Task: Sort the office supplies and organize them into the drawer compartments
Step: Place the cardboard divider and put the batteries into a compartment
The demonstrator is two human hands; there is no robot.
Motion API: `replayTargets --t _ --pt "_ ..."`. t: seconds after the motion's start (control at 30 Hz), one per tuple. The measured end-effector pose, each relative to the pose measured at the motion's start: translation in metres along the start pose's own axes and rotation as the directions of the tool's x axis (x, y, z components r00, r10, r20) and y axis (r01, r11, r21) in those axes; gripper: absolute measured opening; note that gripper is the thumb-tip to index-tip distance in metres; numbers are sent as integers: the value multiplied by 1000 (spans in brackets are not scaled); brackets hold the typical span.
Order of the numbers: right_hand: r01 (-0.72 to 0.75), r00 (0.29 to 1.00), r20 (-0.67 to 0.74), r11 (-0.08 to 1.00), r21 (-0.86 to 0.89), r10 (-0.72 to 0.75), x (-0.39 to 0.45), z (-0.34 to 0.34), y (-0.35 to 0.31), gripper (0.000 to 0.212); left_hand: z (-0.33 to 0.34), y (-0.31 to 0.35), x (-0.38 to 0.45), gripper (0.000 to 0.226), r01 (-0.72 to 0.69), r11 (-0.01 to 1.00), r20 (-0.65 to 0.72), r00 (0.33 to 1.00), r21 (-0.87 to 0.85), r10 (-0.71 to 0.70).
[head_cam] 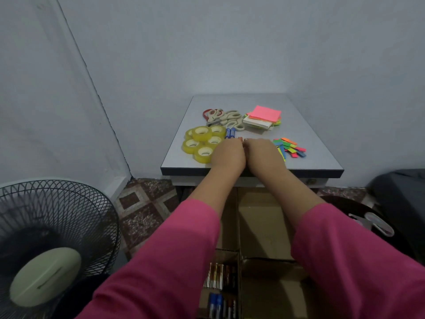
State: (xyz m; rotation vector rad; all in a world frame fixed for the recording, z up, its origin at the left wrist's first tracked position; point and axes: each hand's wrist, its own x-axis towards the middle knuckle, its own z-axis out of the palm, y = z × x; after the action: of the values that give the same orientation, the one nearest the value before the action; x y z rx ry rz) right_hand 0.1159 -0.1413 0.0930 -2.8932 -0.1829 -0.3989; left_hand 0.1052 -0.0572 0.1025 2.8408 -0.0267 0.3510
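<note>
Both hands extended side by side over the grey table (317,157), knuckles toward the camera. Left hand (227,153) just beside the tape rolls (203,140); right hand (262,153) just left of the coloured tabs (289,147). Fingers pointed away and folded down out of sight; grip state and any held item cannot be told. Small orange-red object (240,139) visible at the fingertips, identity unclear. Blue batteries (230,132) just beyond the left hand. Scissors (226,118) and sticky-note stack (264,117) toward the table's far end. Cardboard drawer compartments (262,226) below the forearms; near-left compartment containing batteries (217,276). Black fan (53,238) on the floor at left.
</note>
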Motion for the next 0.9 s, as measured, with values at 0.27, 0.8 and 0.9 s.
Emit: replayTargets --t 0.27,0.8,0.9 --pt "-215 967 -70 931 295 245 -17 -7 7 21 -5 4 -4 25 111 984 9 994 -140 -111" --pt "-179 983 40 894 410 179 -81 -19 0 16 -25 -23 -64 17 37 981 130 992 -193 -11" --pt "-175 984 83 803 570 156 -121 -12 3 6 -28 -45 -96 17 94 928 205 979 -360 -20"
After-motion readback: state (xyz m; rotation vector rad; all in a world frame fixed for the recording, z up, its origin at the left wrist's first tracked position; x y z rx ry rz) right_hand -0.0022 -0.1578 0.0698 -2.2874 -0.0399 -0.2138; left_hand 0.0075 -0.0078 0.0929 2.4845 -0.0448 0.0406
